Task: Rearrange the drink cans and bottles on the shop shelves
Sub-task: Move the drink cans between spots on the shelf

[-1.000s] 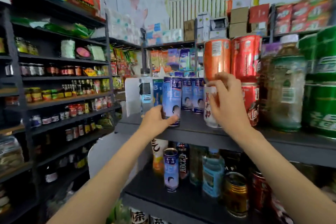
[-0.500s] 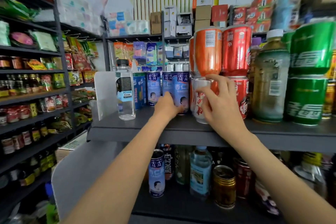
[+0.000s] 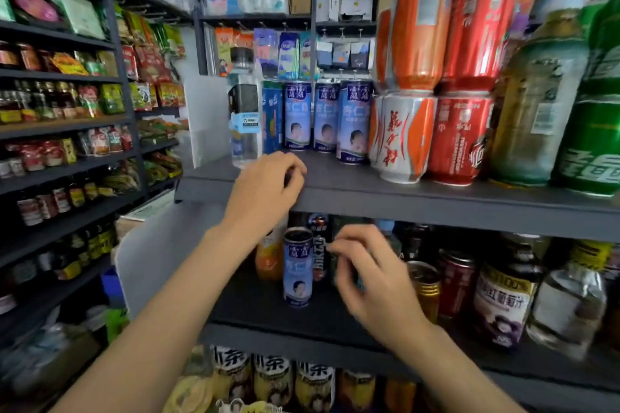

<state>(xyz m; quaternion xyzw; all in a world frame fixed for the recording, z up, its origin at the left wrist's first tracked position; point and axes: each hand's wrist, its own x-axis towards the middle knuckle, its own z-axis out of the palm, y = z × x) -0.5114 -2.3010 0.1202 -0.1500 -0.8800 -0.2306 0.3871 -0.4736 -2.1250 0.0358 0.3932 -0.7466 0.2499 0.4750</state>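
Note:
Three tall blue cans (image 3: 354,122) stand in a row on the upper grey shelf (image 3: 402,201), beside a white-and-orange can (image 3: 401,137) and a red can (image 3: 459,139). My left hand (image 3: 265,191) hangs at that shelf's front edge with fingers loosely curled, holding nothing. On the lower shelf (image 3: 268,315) a lone blue can (image 3: 297,266) stands near the front. My right hand (image 3: 365,275) is just right of it, fingers relaxed and empty, blurred by motion.
A clear water bottle (image 3: 244,111) stands at the upper shelf's left end. Orange and red cans are stacked above the white and red ones. Green cans (image 3: 593,144) and a tea bottle (image 3: 536,104) fill the right. Bottles and gold cans (image 3: 426,288) crowd the lower shelf.
Both hands have let go of the cans on the upper shelf. The right hand dropped to the lower shelf near the lone blue can; the left drew back to the shelf edge.

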